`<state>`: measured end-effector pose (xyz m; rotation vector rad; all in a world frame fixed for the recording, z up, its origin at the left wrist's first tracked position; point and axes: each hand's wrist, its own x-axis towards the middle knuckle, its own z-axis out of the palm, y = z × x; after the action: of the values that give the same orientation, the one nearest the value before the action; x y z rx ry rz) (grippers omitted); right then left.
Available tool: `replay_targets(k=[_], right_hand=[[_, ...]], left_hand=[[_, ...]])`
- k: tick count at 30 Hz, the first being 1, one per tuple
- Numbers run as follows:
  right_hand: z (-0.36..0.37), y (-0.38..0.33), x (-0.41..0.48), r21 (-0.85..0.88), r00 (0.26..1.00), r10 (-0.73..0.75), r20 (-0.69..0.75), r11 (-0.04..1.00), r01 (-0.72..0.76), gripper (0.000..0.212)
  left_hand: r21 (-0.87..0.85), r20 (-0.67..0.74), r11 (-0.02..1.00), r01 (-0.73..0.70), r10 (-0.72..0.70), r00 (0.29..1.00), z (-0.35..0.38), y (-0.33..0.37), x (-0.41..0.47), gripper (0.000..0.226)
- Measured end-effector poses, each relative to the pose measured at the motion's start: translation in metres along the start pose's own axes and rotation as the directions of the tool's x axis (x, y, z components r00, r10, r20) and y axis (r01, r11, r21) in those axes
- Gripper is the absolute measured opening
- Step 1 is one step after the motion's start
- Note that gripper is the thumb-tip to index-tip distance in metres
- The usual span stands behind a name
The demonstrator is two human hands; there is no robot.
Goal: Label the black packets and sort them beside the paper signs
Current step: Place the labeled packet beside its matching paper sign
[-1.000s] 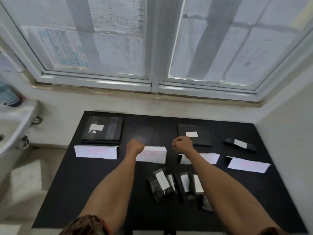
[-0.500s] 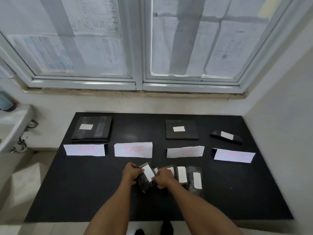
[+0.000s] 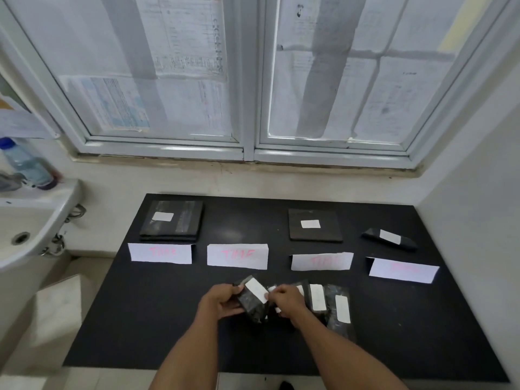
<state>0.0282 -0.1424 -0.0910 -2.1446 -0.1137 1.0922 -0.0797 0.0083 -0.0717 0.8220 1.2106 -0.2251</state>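
A row of white paper signs with pink writing crosses the black table point(image 3: 168, 319): far-left sign point(image 3: 159, 253), second sign point(image 3: 237, 256), third sign point(image 3: 320, 261), far-right sign point(image 3: 403, 270). Labelled black packets lie behind them: a stack at back left point(image 3: 172, 225), a square one point(image 3: 313, 225), a small one point(image 3: 389, 239). My left hand point(image 3: 221, 301) grips a shiny black packet with a white label point(image 3: 253, 296), tilted. My right hand point(image 3: 287, 301) pinches that packet's right edge. More labelled packets point(image 3: 337, 308) lie just right of my hands.
A white sink point(image 3: 31, 220) with a water bottle point(image 3: 26, 164) stands left of the table. A wall closes the right side. A papered window point(image 3: 247, 80) runs behind. No packet lies behind the second sign.
Both hands drew back from the signs to the loose packets near the front and took hold of the leftmost one, lifting it tilted.
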Motion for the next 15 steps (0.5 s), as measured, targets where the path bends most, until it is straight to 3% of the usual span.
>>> replay_targets(k=[3, 6, 8, 12, 15], right_hand=[[0.005, -0.022, -0.007, 0.212, 0.998, 0.065, -0.008, 0.975, -0.062, 0.030], [0.004, -0.047, -0.014, 0.449, 0.998, 0.046, 0.035, 0.892, -0.057, 0.024], [-0.002, -0.058, -0.017, 0.471, 1.000, -0.011, 0.022, 0.882, -0.001, 0.022], [-0.009, -0.075, -0.022, 0.484, 0.995, -0.103, 0.007, 0.871, 0.087, 0.027], [-0.011, -0.090, -0.022, 0.313, 0.981, -0.165, -0.100, 0.931, 0.188, 0.040]], left_hand=[[-0.187, 0.103, 0.980, -0.074, 0.094, 0.990, -0.004, 0.008, -0.005, 0.015], [-0.217, 0.131, 0.966, -0.142, 0.173, 0.976, -0.006, 0.024, -0.013, 0.024], [-0.119, 0.121, 0.980, -0.158, 0.173, 0.977, -0.008, 0.036, -0.020, 0.025], [0.080, 0.125, 0.977, -0.198, 0.188, 0.974, -0.009, 0.059, -0.034, 0.054], [0.104, 0.102, 0.954, -0.280, 0.270, 0.957, -0.005, 0.069, -0.036, 0.061]])
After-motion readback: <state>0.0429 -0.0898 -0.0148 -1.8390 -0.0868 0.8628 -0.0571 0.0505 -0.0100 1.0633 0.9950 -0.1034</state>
